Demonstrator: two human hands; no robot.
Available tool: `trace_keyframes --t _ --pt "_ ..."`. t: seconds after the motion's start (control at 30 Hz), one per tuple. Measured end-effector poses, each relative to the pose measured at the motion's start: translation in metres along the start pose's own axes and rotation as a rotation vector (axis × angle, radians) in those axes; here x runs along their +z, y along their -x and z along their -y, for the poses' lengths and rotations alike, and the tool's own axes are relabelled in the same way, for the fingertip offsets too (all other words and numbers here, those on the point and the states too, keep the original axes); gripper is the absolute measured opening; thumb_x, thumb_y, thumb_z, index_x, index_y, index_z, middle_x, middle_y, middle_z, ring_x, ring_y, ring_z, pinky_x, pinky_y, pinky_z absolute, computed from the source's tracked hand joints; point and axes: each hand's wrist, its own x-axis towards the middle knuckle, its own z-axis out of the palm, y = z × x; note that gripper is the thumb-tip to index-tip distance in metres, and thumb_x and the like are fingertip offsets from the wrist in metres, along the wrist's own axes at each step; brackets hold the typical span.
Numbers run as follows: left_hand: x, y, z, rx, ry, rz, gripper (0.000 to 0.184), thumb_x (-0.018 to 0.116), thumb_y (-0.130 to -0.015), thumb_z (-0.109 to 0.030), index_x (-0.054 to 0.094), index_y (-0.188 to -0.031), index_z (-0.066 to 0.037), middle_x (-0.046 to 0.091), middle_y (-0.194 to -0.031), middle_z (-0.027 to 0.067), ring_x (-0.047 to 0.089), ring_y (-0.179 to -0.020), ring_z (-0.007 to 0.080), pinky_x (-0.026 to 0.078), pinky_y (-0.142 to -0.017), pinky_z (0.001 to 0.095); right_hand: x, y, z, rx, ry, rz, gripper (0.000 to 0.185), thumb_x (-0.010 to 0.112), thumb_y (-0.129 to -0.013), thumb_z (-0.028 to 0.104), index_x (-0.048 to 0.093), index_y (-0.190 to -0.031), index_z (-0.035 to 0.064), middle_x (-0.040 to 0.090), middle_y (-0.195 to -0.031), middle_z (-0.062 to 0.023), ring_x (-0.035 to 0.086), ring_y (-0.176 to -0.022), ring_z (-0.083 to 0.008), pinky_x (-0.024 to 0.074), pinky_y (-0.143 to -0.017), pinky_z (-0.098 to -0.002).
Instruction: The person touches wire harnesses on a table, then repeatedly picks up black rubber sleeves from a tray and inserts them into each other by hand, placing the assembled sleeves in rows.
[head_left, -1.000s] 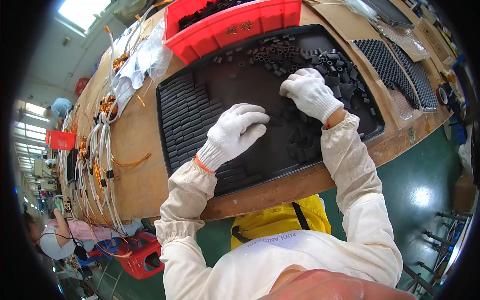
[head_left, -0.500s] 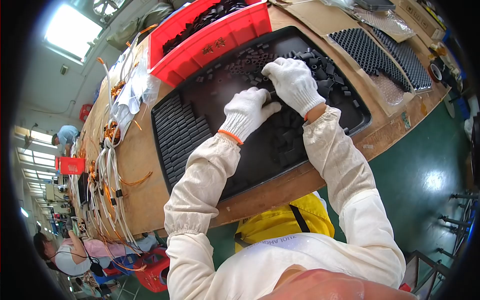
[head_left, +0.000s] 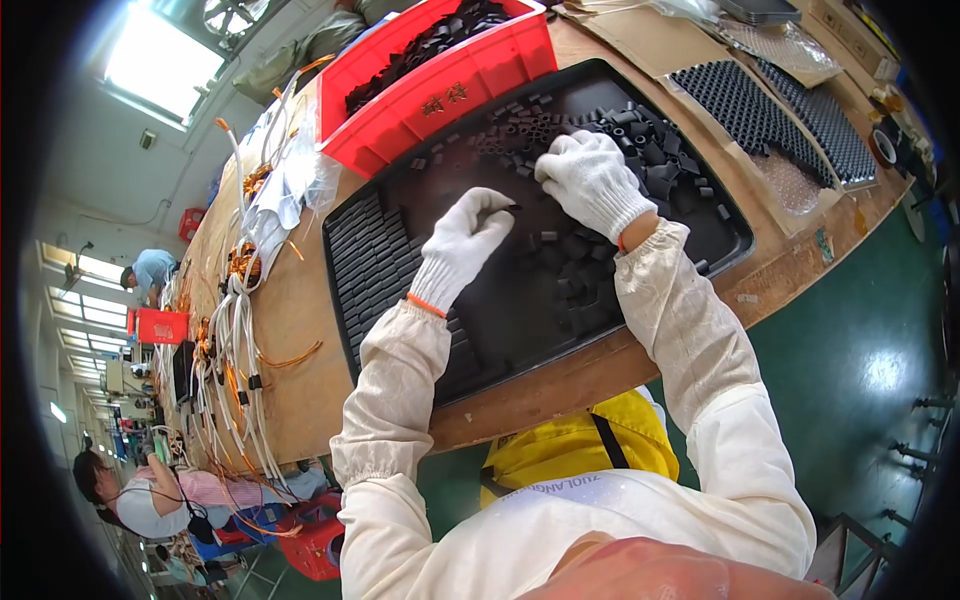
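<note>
My left hand, in a white knit glove, pinches a small black tube between thumb and fingertips above the black tray. My right hand, gloved alike, has its fingers curled together beside the pile of loose black tubes; what they hold, if anything, is hidden. Short tubes lie in neat slanted rows along the tray's left side, partly behind my left forearm. More loose tubes are scattered below my right hand.
A red bin full of black pieces stands against the tray's far edge. Sheets of packed black tubes lie on cardboard at the right. White cables with copper ends cover the table's left. Two other people sit or stand farther left.
My left hand has drawn away from my right, to the left, with a black tube at its fingertips. My right hand has shifted slightly down and right in the picture; the whole view moved somewhat.
</note>
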Motion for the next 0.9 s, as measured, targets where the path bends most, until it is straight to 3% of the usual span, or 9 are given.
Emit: trace_keyframes --t 0.07,0.13,0.17,0.27,0.4,0.53,0.63,0.67,0.9 --pt "-0.009 0.012 -0.002 0.001 0.024 -0.009 0.017 0.062 -0.101 -0.005 0.066 -0.117 -0.002 0.069 -0.107 0.0032 0.064 -0.095 0.0083 0.053 -0.086 0.0249 -0.006 0.001 0.005 0.005 0.065 0.149 0.013 0.074 -0.083 0.026 0.077 -0.090 0.0152 0.069 -0.098 -0.0063 0.064 -0.103 -0.0293 0.0484 -0.090 -0.0440" --pt "-0.010 0.030 -0.005 0.039 0.407 -0.040 0.018 0.062 -0.102 -0.007 0.063 -0.119 -0.002 0.068 -0.105 0.0042 0.063 -0.093 0.0102 0.053 -0.086 0.0266 -0.008 0.001 0.008 0.030 0.108 0.276 0.020 0.076 -0.082 0.030 0.078 -0.094 0.0134 0.069 -0.103 -0.0071 0.062 -0.107 -0.0295 0.0468 -0.093 -0.0439" --pt "-0.012 0.035 -0.005 0.035 0.478 -0.041 0.028 0.061 -0.102 -0.006 0.060 -0.130 -0.001 0.068 -0.108 0.0060 0.064 -0.094 0.0111 0.053 -0.088 0.0287 -0.009 0.001 0.009 0.027 0.128 0.287 0.021 0.077 -0.081 0.030 0.077 -0.094 0.0130 0.069 -0.104 -0.0073 0.062 -0.108 -0.0295 0.0466 -0.094 -0.0440" --pt "-0.019 0.046 -0.002 -0.002 0.768 0.035 0.038 0.060 -0.102 -0.005 0.057 -0.139 0.000 0.069 -0.113 0.0076 0.065 -0.096 0.0122 0.052 -0.091 0.0307 -0.005 0.002 0.010 0.016 0.176 0.308 0.021 0.078 -0.081 0.028 0.077 -0.094 0.0124 0.069 -0.104 -0.0071 0.062 -0.108 -0.0294 0.0463 -0.095 -0.0439" --pt "-0.017 0.048 0.009 -0.048 0.934 0.023 0.040 0.060 -0.103 -0.005 0.057 -0.142 0.001 0.067 -0.113 0.0071 0.064 -0.095 0.0129 0.051 -0.090 0.0317 -0.003 0.002 0.011 0.025 0.209 0.272 0.018 0.079 -0.080 0.025 0.076 -0.093 0.0123 0.069 -0.102 -0.0065 0.062 -0.108 -0.0293 0.0462 -0.095 -0.0446" --pt "-0.022 0.049 0.020 -0.021 0.938 0.088 0.038 0.061 -0.104 -0.007 0.058 -0.141 0.001 0.067 -0.115 0.0073 0.064 -0.095 0.0128 0.051 -0.089 0.0313 -0.001 -0.005 0.019 -0.054 0.157 0.048 0.018 0.080 -0.082 0.021 0.073 -0.096 0.0123 0.070 -0.098 -0.0057 0.065 -0.102 -0.0290 0.0497 -0.092 -0.0436" --pt "-0.021 0.050 0.022 -0.002 0.965 0.066 0.038 0.061 -0.104 -0.009 0.058 -0.141 0.000 0.069 -0.117 0.0079 0.066 -0.094 0.0122 0.053 -0.090 0.0312 -0.009 -0.012 0.040 -0.105 -0.420 -0.126 0.023 0.079 -0.087 0.017 0.069 -0.107 0.0141 0.070 -0.090 -0.0098 0.070 -0.087 -0.0317 0.0553 -0.078 -0.0436" --pt "-0.022 0.050 0.021 -0.022 0.963 0.052 0.036 0.062 -0.105 -0.010 0.059 -0.139 0.000 0.069 -0.118 0.0080 0.066 -0.095 0.0121 0.054 -0.091 0.0314 -0.015 -0.012 0.053 -0.111 -0.508 -0.110 0.028 0.078 -0.085 0.014 0.070 -0.112 0.0150 0.070 -0.092 -0.0096 0.069 -0.090 -0.0320 0.0555 -0.081 -0.0432" --pt "-0.021 0.056 0.008 -0.030 0.768 0.029 0.034 0.068 -0.103 -0.017 0.062 -0.133 -0.002 0.068 -0.117 0.0048 0.066 -0.104 0.0106 0.055 -0.092 0.0282 -0.015 -0.010 0.064 -0.251 -0.443 -0.020 0.031 0.081 -0.081 0.013 0.074 -0.110 0.0170 0.069 -0.095 -0.0044 0.068 -0.093 -0.0286 0.0545 -0.082 -0.0407"
